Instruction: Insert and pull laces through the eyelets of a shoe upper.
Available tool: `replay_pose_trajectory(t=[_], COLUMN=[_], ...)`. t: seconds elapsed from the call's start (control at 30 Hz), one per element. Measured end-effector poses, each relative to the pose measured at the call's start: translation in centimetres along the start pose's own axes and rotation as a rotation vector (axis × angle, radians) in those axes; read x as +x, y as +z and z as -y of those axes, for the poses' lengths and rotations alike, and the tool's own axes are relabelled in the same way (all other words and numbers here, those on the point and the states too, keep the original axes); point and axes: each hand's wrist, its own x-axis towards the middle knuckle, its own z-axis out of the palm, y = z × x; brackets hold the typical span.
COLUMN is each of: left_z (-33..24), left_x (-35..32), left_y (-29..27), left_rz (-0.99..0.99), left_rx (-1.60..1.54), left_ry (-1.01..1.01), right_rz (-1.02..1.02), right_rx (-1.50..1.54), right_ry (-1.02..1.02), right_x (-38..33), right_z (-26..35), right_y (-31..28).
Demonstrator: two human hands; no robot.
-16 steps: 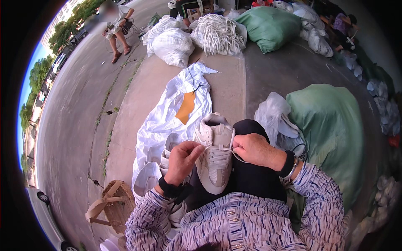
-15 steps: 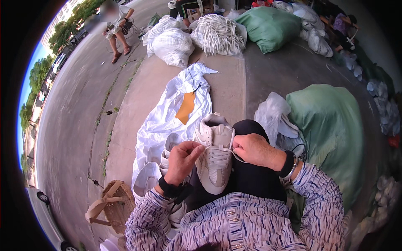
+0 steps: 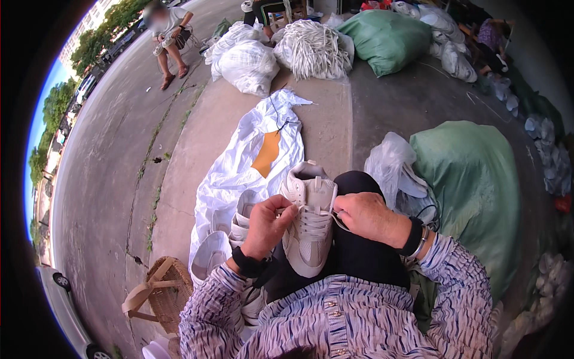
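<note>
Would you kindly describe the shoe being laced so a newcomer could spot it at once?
Start at the long white sack spread on the pavement; just right of it is the person's dark-trousered lap. The pale beige sneaker rests there between the left hand and right hand, the only shoe held, unlike those lying on the sack.

Pale sneaker (image 3: pixel 311 224) on the lap, left hand (image 3: pixel 270 224) and right hand (image 3: pixel 368 216) pinching its laces (image 3: pixel 315 210).

Sunlit concrete pavement (image 3: pixel 119 179) with green sacks (image 3: pixel 478 179), white bags (image 3: pixel 245 60) and a wicker stool (image 3: pixel 161 293).
</note>
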Motion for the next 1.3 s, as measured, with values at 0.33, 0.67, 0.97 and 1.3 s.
replay_pose_trajectory(t=[0.33,0.67,0.97,1.3], left_z=[-2.5,-5.6,-7.3,-4.7], left_x=[0.2,3.7,6.4,6.5], left_y=[0.2,-2.2,-3.6,-2.8], left_rz=[0.020,0.174,0.716,0.617], left_rx=[0.606,0.792,0.968,0.720], left_ry=[0.280,0.800,0.849,0.564], right_rz=[-0.216,-0.022,0.246,0.134], right_rx=[-0.236,-0.351,-0.129,-0.144], right_ry=[-0.525,-0.512,-0.318,-0.105], right_x=[1.9,2.8,3.5,3.7], right_z=[-1.6,-1.4,-0.5,-1.0], right_y=[0.1,-0.4,-1.8,0.5])
